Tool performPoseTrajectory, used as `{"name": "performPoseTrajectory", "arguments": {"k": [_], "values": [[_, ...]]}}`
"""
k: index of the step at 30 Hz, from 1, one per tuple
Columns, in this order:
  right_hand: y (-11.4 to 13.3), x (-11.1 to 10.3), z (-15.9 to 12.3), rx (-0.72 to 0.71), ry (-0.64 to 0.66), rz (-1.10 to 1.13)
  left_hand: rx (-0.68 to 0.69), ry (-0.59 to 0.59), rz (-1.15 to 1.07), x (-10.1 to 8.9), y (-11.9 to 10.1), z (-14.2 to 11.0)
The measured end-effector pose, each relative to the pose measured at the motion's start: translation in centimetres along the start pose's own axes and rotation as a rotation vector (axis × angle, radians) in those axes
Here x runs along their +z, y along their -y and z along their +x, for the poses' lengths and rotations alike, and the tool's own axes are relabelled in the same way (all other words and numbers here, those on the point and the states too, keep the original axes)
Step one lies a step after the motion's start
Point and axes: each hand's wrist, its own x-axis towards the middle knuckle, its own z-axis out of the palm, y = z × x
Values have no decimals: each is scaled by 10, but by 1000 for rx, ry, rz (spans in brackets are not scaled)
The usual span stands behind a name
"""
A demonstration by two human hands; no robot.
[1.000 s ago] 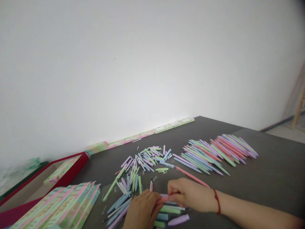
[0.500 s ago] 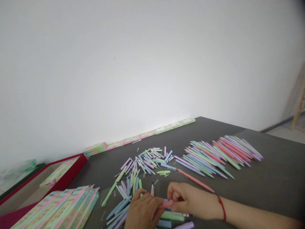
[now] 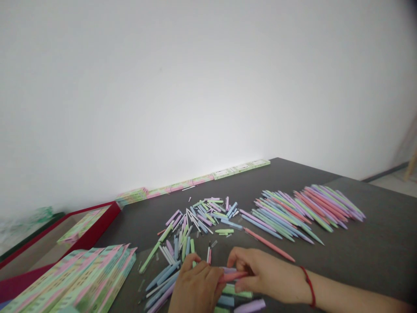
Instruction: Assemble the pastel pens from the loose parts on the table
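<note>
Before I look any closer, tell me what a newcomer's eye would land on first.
Probably the colourful spread of pens lying side by side on the right of the dark table. Next, at bottom centre, the left hand and right hand hold a coral pen piece, with a red bracelet on the right wrist. At left, an open red box sits beyond overlapping printed packets.

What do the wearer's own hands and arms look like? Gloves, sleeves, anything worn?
Left hand: no glove, no ring visible; its wrist is out of frame. Right hand: no glove either, thin red band around the wrist. Right forearm: no sleeve on the visible part.
</note>
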Motion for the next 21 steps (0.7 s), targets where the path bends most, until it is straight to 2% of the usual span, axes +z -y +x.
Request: {"name": "performPoseTrajectory", "arguments": {"k": [2,3,4,7,8,9,13,14,15,18,19,21], "values": [[1,1,-1,-96,-111,-155,-8,-1,10,-2,-1,1],[0,2,-1,-94,-119,-162,-8,-3,16,-3,-1,2],[-2,4,0,-55,-83,-112,-1,-4,21,-4,-1,2],[-7,6,3,115,139,157,25,3,29,-6,-1,3],[-7,5,3,121,167,186,30,4,31,-6,-1,2],[-6,5,2,87,152,155,34,5,35,-6,-1,2],[4,2,-7,-135,-90,-235,31,30,45,-5,-3,0],[5,3,-8,-137,-89,-256,32,43,37,-4,-3,0],[5,3,-7,-105,-42,-211,32,52,24,-3,-3,-1],[-1,6,0,35,142,112,13,73,-83,0,2,-4],[-3,7,4,63,164,210,-19,58,-149,1,6,-6],[-5,7,10,76,151,354,-185,-51,-327,0,18,-8]]}}
